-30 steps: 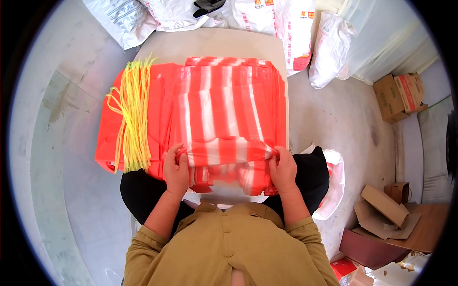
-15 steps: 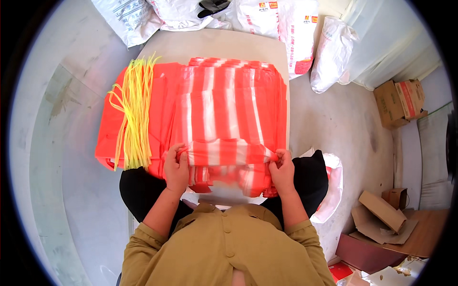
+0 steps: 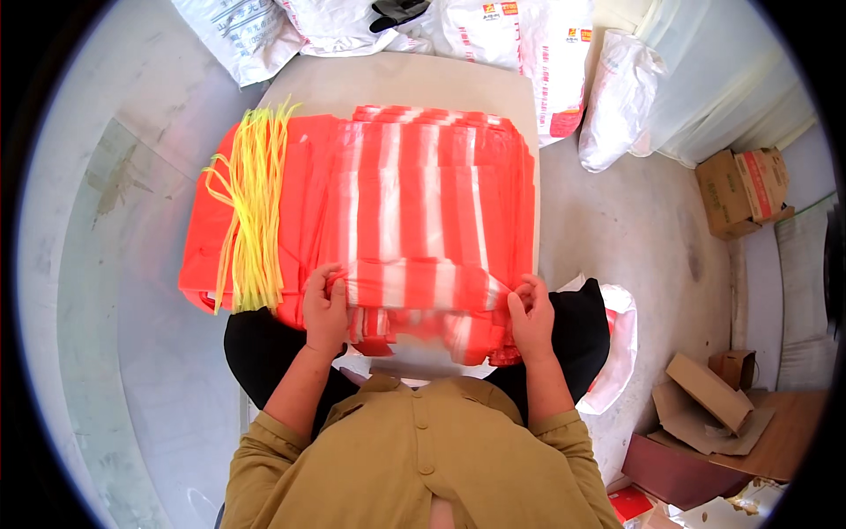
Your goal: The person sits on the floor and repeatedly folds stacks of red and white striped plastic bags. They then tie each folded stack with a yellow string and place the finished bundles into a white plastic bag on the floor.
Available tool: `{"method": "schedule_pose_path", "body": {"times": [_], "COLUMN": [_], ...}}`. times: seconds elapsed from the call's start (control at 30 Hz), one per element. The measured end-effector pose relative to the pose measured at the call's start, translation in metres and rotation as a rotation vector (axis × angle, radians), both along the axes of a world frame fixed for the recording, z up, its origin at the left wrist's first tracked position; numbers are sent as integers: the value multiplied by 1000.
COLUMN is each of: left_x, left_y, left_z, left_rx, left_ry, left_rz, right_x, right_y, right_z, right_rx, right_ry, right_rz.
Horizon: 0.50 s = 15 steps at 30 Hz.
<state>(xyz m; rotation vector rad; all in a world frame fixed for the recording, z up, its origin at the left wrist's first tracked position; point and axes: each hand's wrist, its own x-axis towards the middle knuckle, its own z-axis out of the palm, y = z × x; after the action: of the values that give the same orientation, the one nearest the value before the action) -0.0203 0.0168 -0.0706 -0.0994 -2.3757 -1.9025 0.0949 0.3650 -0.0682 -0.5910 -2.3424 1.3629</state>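
A stack of red-and-white striped plastic bags (image 3: 408,203) lies in front of me, with the near end of the top bag folded over into a crosswise band. My left hand (image 3: 326,316) pinches the left end of this band, fingers curled around the plastic. At its right end, my right hand (image 3: 532,319) has thumb and forefinger at the corner, which is drawn out toward them. The band stretches between both hands. Loose bag ends hang below it toward my lap. Left of the stack, a bundle of yellow strips (image 3: 254,212) rests on folded red plastic (image 3: 204,234).
Beneath the bags is a beige board or tabletop (image 3: 397,78). White printed sacks (image 3: 555,70) line its far side, with a black item (image 3: 398,12) on them. A white bag (image 3: 619,348) stands by my right knee. Cardboard boxes (image 3: 745,192) are at the right.
My right hand has shifted slightly to the right and its fingers have loosened a little at the band's corner. The left hand keeps its hold. The whole view has shifted slightly.
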Motion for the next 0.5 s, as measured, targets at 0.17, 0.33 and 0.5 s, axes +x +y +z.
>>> {"method": "schedule_pose_path", "body": {"times": [0.17,0.33,0.5], "left_x": [1,-3,-4], "left_y": [-4,4,-3], "left_z": [6,13,18], "left_rx": [-85,-12,-208], "left_ry": [-12,-16,-13], "left_rz": [-21,9,-24], "right_x": [-20,-61,-100], "right_y": [-27,-63,-61], "right_z": [58,62,63], "right_rx": [591,602,382], "right_ry": [165,202,-182], "right_rz": [282,530,657]}}
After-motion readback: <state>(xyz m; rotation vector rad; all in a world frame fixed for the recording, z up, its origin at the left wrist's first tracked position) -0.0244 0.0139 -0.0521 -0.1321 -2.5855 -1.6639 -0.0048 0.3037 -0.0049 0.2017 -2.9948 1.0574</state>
